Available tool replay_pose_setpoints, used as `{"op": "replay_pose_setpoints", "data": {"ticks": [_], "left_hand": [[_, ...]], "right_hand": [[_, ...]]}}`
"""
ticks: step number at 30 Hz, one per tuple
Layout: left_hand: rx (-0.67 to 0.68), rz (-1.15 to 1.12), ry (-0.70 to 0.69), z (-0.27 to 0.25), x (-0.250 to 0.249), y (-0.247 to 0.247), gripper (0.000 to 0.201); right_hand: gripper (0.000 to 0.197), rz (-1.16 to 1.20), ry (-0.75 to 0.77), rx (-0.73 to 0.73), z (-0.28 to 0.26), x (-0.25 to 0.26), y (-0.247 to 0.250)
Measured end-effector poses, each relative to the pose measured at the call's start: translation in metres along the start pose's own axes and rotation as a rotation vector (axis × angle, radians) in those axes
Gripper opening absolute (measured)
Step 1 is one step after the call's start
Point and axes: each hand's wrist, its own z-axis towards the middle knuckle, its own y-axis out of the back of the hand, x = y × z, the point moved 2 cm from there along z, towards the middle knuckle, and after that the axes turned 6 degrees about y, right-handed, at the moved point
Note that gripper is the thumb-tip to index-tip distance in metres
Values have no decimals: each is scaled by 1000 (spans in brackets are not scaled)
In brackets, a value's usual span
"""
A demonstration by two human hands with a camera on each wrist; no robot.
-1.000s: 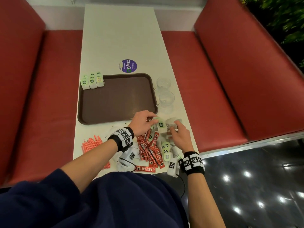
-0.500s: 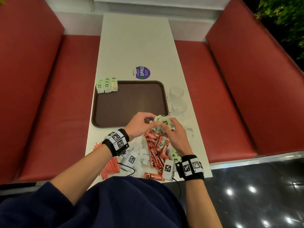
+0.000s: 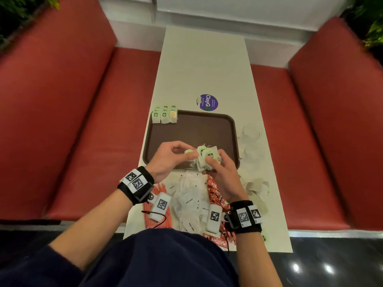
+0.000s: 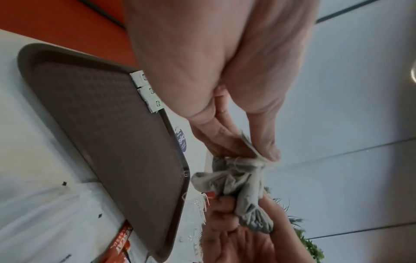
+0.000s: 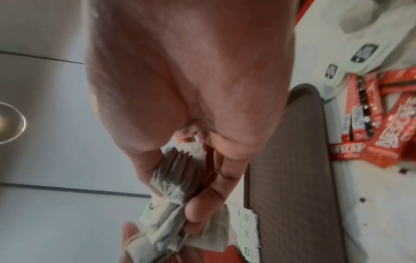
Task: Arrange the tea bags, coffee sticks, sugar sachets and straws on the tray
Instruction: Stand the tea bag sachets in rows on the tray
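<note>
A brown tray (image 3: 192, 129) lies on the white table. A short row of tea bags (image 3: 164, 116) sits at its far left corner. Above the tray's near edge my right hand (image 3: 211, 164) grips a crumpled bunch of tea bags (image 3: 207, 157), seen close as a bunch (image 5: 175, 179) in the right wrist view. My left hand (image 3: 186, 155) pinches one tea bag (image 4: 258, 157) at the top of that bunch. Red coffee sticks (image 3: 215, 193), white sugar sachets (image 3: 190, 200) and orange straws (image 3: 158, 191) lie near the front edge, partly under my wrists.
Two clear plastic cups (image 3: 250, 135) stand just right of the tray. Loose tea bags (image 3: 257, 186) lie at the table's right edge. A purple round sticker (image 3: 209, 102) is beyond the tray. Red benches flank the narrow table.
Both hands have come up from the pile on the table with tea bags. They now hold the bunch over the tray's near edge.
</note>
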Motion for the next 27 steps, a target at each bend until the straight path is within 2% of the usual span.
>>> {"op": "replay_pose_setpoints", "data": {"ticks": [2, 5, 8, 10, 13, 17, 19, 21, 25, 27], "left_hand": [[-32, -95, 11, 2, -3, 5, 31], [-36, -173, 11, 7, -9, 11, 22], [-24, -238, 43, 16, -13, 17, 26], [-12, -345, 86, 22, -14, 15, 24], [-38, -447, 149, 26, -12, 3, 7], [61, -591, 233, 30, -10, -14, 44], [56, -556, 235, 32, -7, -16, 52], [0, -468, 203, 34, -3, -15, 49], [-113, -385, 195, 39, 1, -9, 33], [-166, -380, 205, 40, 3, -6, 32]], "right_hand": [[29, 23, 0, -8, 6, 4, -9], [15, 44, 4, -29, 13, 13, -16], [16, 57, 11, -64, 17, 27, -20], [18, 17, 23, -63, 20, 36, -26], [17, -162, 18, -62, 29, 37, -39], [20, -541, 22, -149, 44, 30, -53], [21, -714, 48, -162, 49, 28, -59], [19, -823, 57, -131, 54, 27, -65], [25, -886, -23, -40, 57, 26, -69], [28, -909, -29, -30, 57, 24, -71]]}}
